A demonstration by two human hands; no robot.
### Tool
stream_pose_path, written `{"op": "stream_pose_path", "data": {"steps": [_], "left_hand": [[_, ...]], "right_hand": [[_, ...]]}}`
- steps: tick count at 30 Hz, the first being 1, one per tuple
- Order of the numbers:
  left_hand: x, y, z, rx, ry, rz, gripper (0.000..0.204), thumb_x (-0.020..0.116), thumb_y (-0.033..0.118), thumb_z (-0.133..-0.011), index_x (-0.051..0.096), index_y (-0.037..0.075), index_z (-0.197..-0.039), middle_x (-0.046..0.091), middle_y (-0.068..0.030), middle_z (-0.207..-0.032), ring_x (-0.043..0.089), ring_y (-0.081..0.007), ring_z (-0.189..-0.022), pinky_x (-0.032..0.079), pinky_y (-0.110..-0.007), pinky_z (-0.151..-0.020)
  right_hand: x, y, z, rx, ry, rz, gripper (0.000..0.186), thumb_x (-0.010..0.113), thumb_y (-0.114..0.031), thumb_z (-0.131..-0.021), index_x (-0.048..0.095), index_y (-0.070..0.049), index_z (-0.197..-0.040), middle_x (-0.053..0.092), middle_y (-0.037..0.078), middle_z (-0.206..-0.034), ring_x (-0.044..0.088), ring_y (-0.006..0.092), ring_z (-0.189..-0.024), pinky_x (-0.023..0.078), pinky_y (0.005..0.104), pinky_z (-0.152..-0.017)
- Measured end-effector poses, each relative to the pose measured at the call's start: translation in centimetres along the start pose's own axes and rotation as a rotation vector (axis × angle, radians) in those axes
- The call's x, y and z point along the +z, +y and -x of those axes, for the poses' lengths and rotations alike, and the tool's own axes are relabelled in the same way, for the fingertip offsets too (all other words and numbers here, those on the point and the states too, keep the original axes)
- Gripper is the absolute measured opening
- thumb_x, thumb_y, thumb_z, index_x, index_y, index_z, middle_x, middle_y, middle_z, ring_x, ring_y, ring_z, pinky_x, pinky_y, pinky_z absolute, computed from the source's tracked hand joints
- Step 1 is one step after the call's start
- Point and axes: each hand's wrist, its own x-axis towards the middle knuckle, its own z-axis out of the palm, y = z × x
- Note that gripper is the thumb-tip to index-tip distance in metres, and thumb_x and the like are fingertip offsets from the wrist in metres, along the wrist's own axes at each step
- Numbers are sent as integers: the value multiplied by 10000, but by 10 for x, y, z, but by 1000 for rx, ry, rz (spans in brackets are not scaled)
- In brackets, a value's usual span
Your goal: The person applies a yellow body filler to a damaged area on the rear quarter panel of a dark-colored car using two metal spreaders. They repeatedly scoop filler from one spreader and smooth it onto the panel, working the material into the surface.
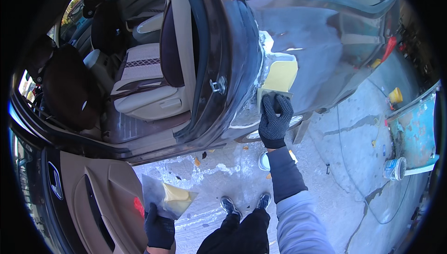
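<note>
A metal spreader is gripped by the gloved right hand and pressed against yellow filler on the car's rear panel. A filler-loaded mixing board is held by the gloved left hand.

A beige rear seat with a patterned cushion sits inside the car, beyond the open door with its tan inner panel – dark front seats further left. On the stained concrete ground stand a white tub beside a blue metal panel, a small yellow cup further off, and a white lid near two dark shoes – a red object lies at the top right
</note>
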Motion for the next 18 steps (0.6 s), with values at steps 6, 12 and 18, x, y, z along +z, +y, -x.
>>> {"op": "stream_pose_path", "data": {"steps": [6,12,18], "left_hand": [[-5,-1,-3,-16,38,-65,478,606,272,-1078,508,35,-1482,600,-139,-1457,588,-303,-1331,473,-483,-1146],[9,-5,-7,-10,-34,-16,466,593,219,-1084,497,13,-1491,597,-144,-1469,584,-292,-1345,459,-447,-1173],[63,-17,-25,-60,-97,40,430,635,238,-1066,550,36,-1436,649,-118,-1378,625,-259,-1275,499,-414,-1119]], "right_hand": [[17,8,68,141,-107,-90,483,802,-5,-830,765,-152,-1288,582,147,-1333,544,390,-1269,463,480,-1078],[14,10,109,97,-304,-81,439,732,-15,-889,765,-186,-1291,582,153,-1314,562,399,-1238,473,482,-1059],[-42,-15,98,337,-343,-230,413,601,40,-945,711,-69,-1327,636,189,-1253,604,377,-1180,454,451,-1083]]}}
